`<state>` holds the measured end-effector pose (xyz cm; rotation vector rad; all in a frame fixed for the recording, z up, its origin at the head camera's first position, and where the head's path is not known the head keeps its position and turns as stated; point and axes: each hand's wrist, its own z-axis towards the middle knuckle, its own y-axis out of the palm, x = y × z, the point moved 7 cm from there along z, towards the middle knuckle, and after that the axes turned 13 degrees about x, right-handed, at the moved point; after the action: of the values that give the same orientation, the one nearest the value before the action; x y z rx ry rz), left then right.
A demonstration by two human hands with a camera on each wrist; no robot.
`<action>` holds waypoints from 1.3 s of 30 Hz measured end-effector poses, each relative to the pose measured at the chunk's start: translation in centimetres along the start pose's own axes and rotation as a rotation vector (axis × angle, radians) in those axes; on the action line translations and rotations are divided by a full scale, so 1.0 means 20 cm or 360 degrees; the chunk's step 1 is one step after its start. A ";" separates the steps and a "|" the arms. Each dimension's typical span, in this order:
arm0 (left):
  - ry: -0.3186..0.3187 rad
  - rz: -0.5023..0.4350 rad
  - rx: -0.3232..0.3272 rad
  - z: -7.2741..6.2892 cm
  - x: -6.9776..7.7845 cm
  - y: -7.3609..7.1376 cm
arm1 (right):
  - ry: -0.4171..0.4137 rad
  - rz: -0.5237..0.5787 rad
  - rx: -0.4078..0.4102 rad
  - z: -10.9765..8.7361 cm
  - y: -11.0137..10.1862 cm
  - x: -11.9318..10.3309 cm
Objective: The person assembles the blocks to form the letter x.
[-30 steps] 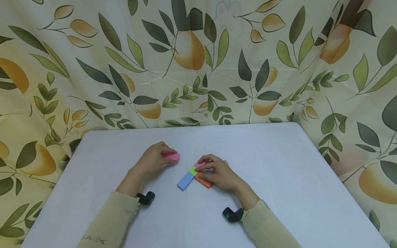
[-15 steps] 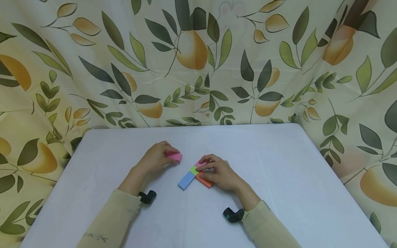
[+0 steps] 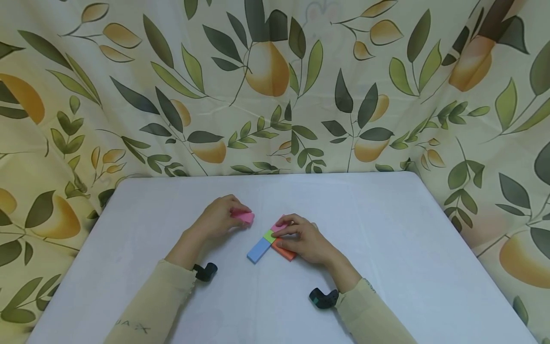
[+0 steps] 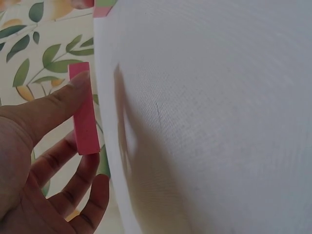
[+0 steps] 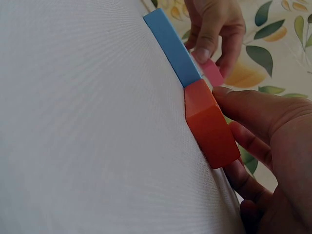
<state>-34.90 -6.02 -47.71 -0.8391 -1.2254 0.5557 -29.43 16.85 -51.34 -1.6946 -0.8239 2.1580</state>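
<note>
My left hand [image 3: 218, 220] pinches a pink block [image 3: 245, 218] between thumb and fingers, left of a group of blocks. In the left wrist view the thumb lies across this pink block [image 4: 87, 119], which appears raised off the table. A blue block [image 3: 259, 251], a green block [image 3: 268, 236] and another pink block [image 3: 278, 227] form a slanting row. An orange block [image 3: 284, 252] branches off beside the green one. Over this group lies my right hand [image 3: 308, 242], its fingertips resting on the pink and green blocks and its thumb on the orange block [image 5: 214, 129], partly hiding them.
A white cloth covers the table [image 3: 365, 205]. Behind it and along the sides hangs a curtain [image 3: 266, 119] printed with leaves and fruit. Small black cameras sit at the left wrist [image 3: 206, 272] and the right wrist [image 3: 323, 298].
My left hand has drifted slightly to the right with the pink block, closer to the group. The right hand and the blocks under it look unchanged, apart from a slight shift of the view.
</note>
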 end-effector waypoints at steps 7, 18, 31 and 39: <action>-0.0004 0.0036 -0.0019 0.01 0.01 0.01 | -0.0003 0.0006 0.0003 0.00 0.00 0.00; 0.0079 0.0036 -0.0041 0.02 0.04 0.02 | -0.0031 -0.0001 0.0009 0.00 0.00 -0.02; 0.0170 0.0015 -0.0078 0.02 0.07 0.04 | -0.0025 -0.0022 0.0002 0.00 0.00 -0.01; 0.0201 0.0006 -0.0108 0.02 0.09 0.06 | -0.0007 -0.0022 0.0004 0.00 0.00 0.00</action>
<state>-34.82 -3.91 -47.60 -0.9206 -1.1323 0.4592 -29.43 16.88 -51.29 -1.6787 -0.8312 2.1538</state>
